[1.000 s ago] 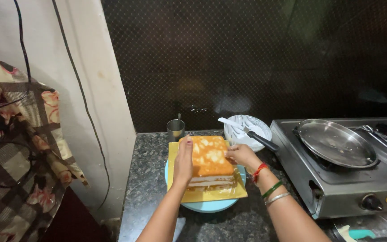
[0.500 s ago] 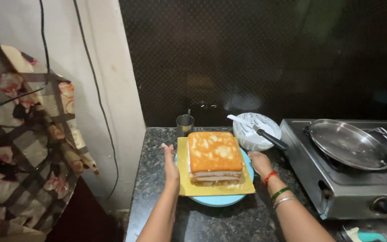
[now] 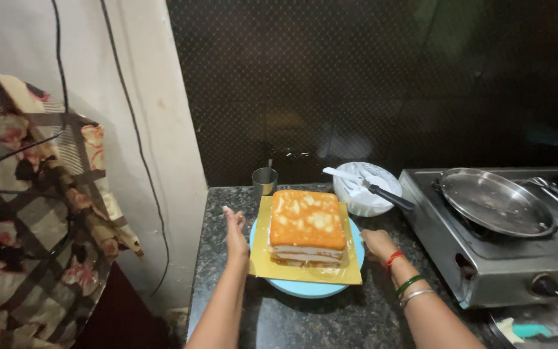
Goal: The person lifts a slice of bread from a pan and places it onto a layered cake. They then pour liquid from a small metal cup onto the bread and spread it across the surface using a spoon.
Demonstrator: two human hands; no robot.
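Observation:
A square layered sponge cake with cream between its layers sits on a yellow board, which rests on a light blue round plate. My left hand is at the board's left edge, fingers spread, touching or just beside the plate. My right hand is at the right edge of the plate and board; bangles and a red thread are on that wrist. Neither hand holds anything that I can see.
A small steel cup stands behind the cake. A white bowl of cream holds a black-handled spatula. A steel gas stove with a round pan fills the right. Floral cloth hangs at left.
My hands came off the top and sides of the cake and moved outward to the edges of the board and plate. The view has shifted slightly.

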